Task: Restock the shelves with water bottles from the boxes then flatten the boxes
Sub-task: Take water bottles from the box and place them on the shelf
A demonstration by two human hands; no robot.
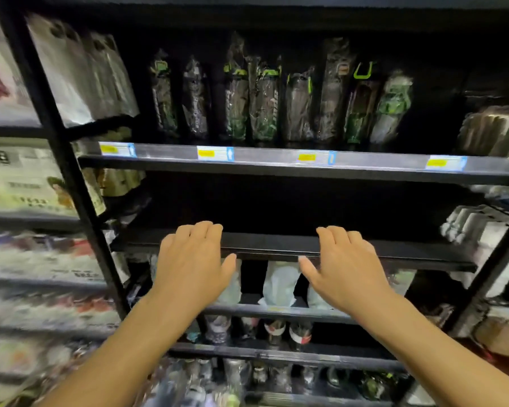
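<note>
Hands first: the left hand (193,259) and right hand (347,268) both reach to the front of the middle shelf (271,245), fingers laid over its black lip, thumbs spread loose below it. Neither has hold of a bottle or anything else. This shelf belongs to a black rack (56,142) with several levels. On the left, beyond the upright, stand large printed packs (21,177); their writing is too blurred to read. The top shelf (262,168) above the hands carries the bottles (265,104), a row standing upright near the back, each in clear crinkled wrap, several with bright green lids or loops; no brand can be made out. At the right end of the middle level sit white packs (476,227). Just below the hands, white pouches (279,283) stand side by side. One level lower are jars (274,330) with red and white bands, the print unreadable. Along the top shelf's front strip run four tags (215,153), each white with a yellow patch and a blue mark, the text too small and smeared to read.
</note>
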